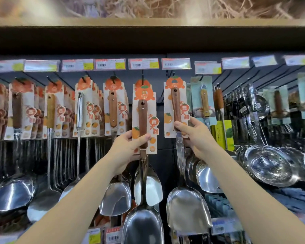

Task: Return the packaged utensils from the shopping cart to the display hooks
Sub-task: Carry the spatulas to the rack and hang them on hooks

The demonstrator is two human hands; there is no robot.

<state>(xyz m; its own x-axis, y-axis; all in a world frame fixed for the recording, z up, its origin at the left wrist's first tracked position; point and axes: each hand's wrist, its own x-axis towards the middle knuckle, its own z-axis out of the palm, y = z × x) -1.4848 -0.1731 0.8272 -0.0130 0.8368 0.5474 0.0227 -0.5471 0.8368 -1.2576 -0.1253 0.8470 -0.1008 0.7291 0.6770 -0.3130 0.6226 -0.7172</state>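
Two packaged steel spatulas with brown wooden handles and white-and-orange cards are held up at a wall of display hooks. My left hand [128, 148] grips the lower handle of the left spatula [143, 120], whose card top overlaps another card hanging on the centre hook [142, 74]. My right hand [194, 132] holds the bottom of the right spatula [176, 106], whose card top sits at the hook [173, 75] to the right. Both shiny blades hang below my hands. The shopping cart is out of view.
Rows of carded ladles and spatulas [113, 106] fill the hooks to the left. Skimmers and strainers [269, 164] hang at the right. Price tags [143, 63] run along the top rail under a dark shelf [148, 37].
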